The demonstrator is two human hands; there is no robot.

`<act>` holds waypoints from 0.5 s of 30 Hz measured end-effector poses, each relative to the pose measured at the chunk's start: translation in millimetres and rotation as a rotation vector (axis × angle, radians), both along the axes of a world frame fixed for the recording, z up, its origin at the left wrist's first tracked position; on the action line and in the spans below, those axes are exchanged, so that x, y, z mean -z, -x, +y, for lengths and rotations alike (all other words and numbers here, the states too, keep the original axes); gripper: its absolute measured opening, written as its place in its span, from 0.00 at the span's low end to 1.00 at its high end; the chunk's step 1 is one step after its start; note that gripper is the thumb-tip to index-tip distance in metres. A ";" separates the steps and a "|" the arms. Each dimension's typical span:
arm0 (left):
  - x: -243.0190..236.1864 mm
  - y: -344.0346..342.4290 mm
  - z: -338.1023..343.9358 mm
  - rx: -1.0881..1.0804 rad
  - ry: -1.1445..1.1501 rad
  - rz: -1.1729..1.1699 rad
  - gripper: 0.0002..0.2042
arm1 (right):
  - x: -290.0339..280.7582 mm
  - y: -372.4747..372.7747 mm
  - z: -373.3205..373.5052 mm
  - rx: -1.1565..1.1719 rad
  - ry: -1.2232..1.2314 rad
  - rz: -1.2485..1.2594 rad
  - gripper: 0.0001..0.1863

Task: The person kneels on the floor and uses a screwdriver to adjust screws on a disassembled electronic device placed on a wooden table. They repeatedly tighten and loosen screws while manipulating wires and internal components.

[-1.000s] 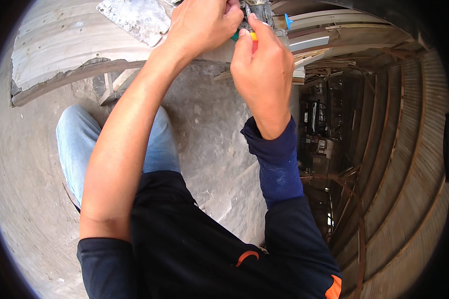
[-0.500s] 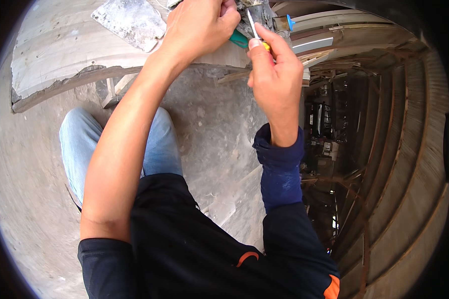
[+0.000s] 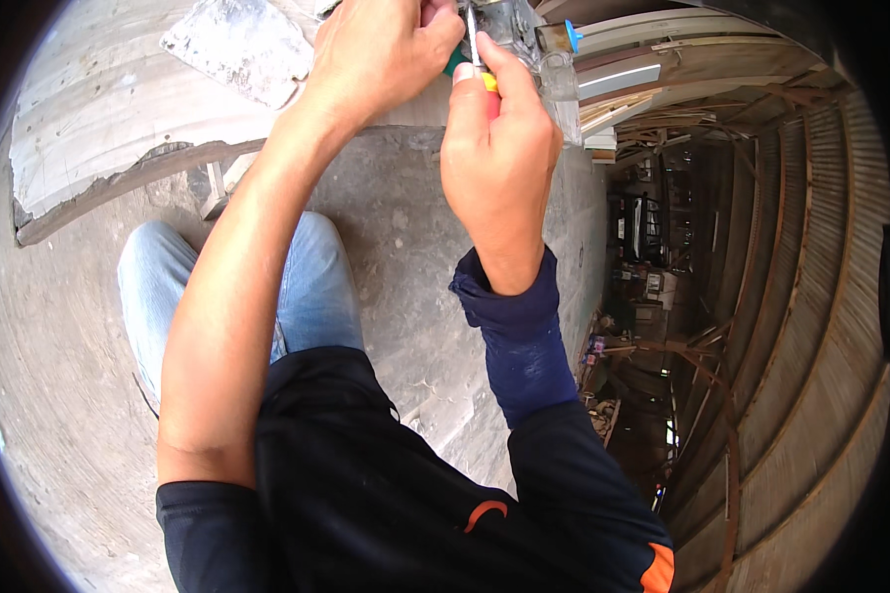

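Observation:
My right hand (image 3: 502, 148) is closed around the red and yellow handle of a screwdriver (image 3: 490, 87). Its pale, narrow shaft points up and away from me, toward the top edge. Close by on the left, my left hand (image 3: 391, 49) is at the bench with its fingers curled in. What those fingers hold, if anything, is hidden behind the hand. A grey, dirty metal part (image 3: 509, 35) lies just beyond the screwdriver. Something green (image 3: 455, 62) shows between the two hands.
The worn wooden bench (image 3: 79, 148) has a chipped near edge. A whitish, stained flat sheet (image 3: 237, 49) lies on it at the left. At the right end are a clear container (image 3: 558, 77) and a blue cap (image 3: 573, 38). Stacked boards (image 3: 623, 84) stand beyond.
My right hand has moved left with the screwdriver, whose shaft is now more upright and nearer my left hand. The bench has shifted slightly left in view.

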State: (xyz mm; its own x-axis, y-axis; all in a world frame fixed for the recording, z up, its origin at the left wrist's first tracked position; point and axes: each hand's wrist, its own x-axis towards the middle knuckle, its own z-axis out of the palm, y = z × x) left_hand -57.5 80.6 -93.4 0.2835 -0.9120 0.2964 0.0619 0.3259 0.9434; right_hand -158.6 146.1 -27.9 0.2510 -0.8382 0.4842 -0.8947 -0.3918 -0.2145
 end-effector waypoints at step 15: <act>-0.1 -0.2 -2.5 0.029 -0.003 0.048 0.07 | -25.4 5.7 -13.6 -0.053 -0.167 -0.149 0.14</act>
